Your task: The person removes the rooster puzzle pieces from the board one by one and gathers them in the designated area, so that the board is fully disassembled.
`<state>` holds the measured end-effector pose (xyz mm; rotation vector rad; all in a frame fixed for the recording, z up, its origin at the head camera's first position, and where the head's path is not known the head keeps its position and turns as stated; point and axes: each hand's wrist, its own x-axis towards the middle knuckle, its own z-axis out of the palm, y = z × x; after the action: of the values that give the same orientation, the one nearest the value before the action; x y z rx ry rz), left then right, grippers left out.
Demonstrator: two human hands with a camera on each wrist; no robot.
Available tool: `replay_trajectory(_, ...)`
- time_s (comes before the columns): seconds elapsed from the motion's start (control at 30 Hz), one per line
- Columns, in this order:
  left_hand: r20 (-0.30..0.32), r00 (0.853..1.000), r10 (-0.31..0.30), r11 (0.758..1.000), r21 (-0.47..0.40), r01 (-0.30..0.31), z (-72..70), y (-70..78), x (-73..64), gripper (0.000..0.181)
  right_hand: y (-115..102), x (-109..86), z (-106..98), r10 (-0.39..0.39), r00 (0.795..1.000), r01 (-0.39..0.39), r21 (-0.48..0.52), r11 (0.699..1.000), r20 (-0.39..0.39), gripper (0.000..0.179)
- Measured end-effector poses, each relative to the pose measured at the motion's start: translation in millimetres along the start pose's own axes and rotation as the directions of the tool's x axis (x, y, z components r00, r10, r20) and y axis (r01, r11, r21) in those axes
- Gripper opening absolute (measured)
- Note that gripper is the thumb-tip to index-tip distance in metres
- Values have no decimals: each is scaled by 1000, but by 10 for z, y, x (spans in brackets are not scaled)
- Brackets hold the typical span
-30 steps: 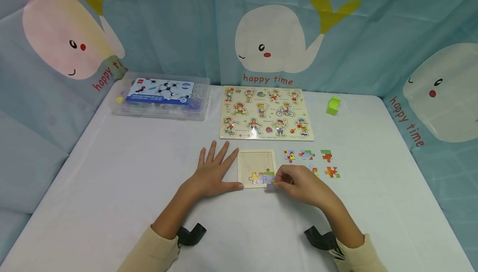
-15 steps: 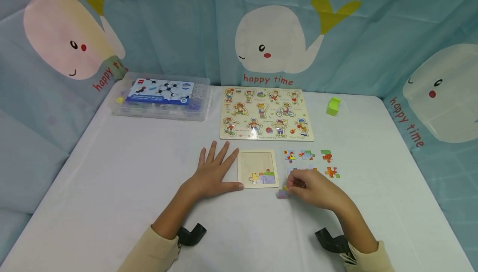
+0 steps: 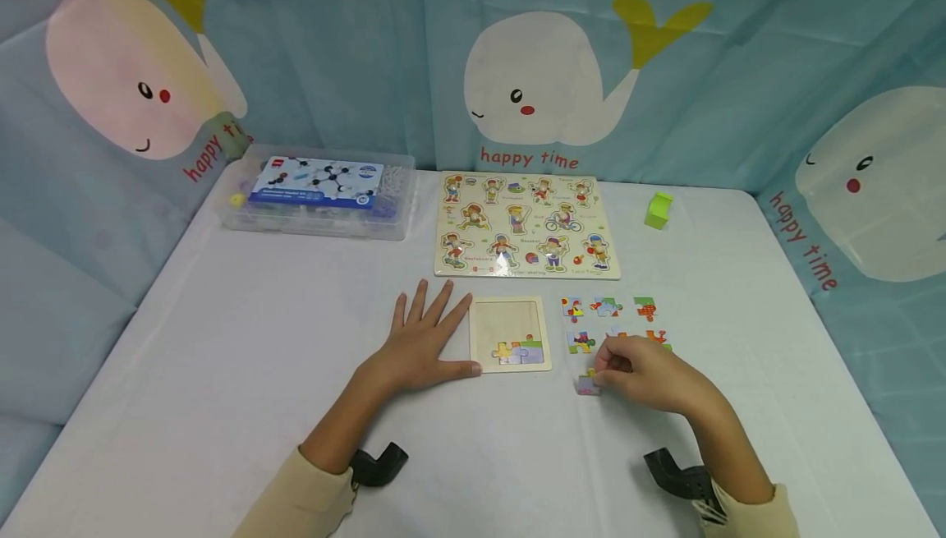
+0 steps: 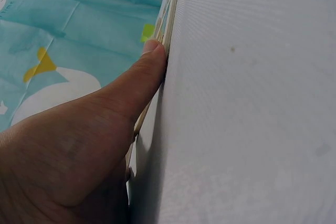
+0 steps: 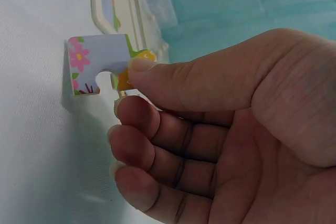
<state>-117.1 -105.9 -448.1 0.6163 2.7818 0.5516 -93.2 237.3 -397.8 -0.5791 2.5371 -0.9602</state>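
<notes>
My right hand (image 3: 650, 374) pinches a jigsaw piece (image 5: 100, 59) between thumb and forefinger; the piece is lilac with a pink flower, a green edge and an orange patch. In the head view it is low over the cloth, right of the small wooden puzzle tray (image 3: 506, 301). My left hand (image 3: 423, 347) lies spread on the table, with forefinger and thumb tips at the tray's left edge. Joined pieces (image 3: 519, 351) fill the lower right of the tray. Loose puzzle pieces (image 3: 580, 342) lie in two rows beside it, some partly hidden by my right hand.
A large wooden picture board (image 3: 528, 226) with children's figures lies behind the tray. A clear plastic box (image 3: 318, 193) with a blue-and-white label stands at back left. A lime-green block (image 3: 658, 210) sits at back right. Whale-print curtains (image 3: 355, 53) surround the table.
My right hand has moved right and slightly toward me, carrying the jigsaw piece from the tray's lower right corner to the cloth beside it. The left hand has stayed still.
</notes>
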Motion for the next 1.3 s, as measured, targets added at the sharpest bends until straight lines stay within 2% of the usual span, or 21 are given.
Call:
replay_trajectory(0.37, 3, 1000, 0, 1000, -9, 1, -10, 4, -5, 104, 60, 66, 44, 60, 998, -60, 2, 998, -1, 13)
replay_trajectory(0.7, 7, 1000, 1, 1000, -8, -1, -8, 1, -11, 104, 74, 132, 141, 90, 996, -92, -64, 994, -25, 17)
replay_trajectory(1.07, 1, 1000, -4, 1000, -5, 4, -5, -3, -5, 104, 22, 143, 161, 64, 997, -69, -103, 992, -50, 18)
replay_trajectory(1.3, -2, 1000, 9, 1000, -8, -9, -18, 6, -15, 104, -116, 216, 167, 28, 998, -36, -150, 988, -59, 18)
